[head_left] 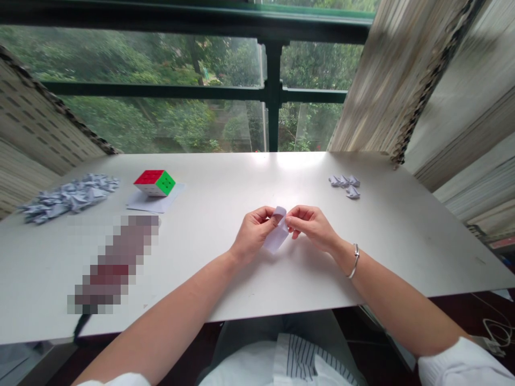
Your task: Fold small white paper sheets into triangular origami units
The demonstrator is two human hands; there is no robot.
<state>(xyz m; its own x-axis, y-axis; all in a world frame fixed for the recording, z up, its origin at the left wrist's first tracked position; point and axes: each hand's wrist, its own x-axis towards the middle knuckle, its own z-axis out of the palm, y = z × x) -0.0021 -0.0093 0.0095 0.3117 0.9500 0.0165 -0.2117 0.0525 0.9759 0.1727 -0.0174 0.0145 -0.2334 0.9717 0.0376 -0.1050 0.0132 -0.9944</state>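
A small piece of white paper [277, 239] is held above the middle of the table, its top end curled over into a loop. My left hand [254, 229] is closed on its left side, thumb in front. At the right edge of the paper, the fingertips of my right hand [311, 225] pinch it. Several small folded paper pieces [344, 182] lie to the right, beyond my right hand. On the far left is a long heap of similar folded paper pieces [72, 197].
The white table [193, 273] stands against a window [161, 118] with curtains [374, 80] at both sides. A puzzle cube [155, 183] rests on white paper sheets [151, 206] at the left. Nearer me lies a blurred-out long object [120, 262] with a dark strap.
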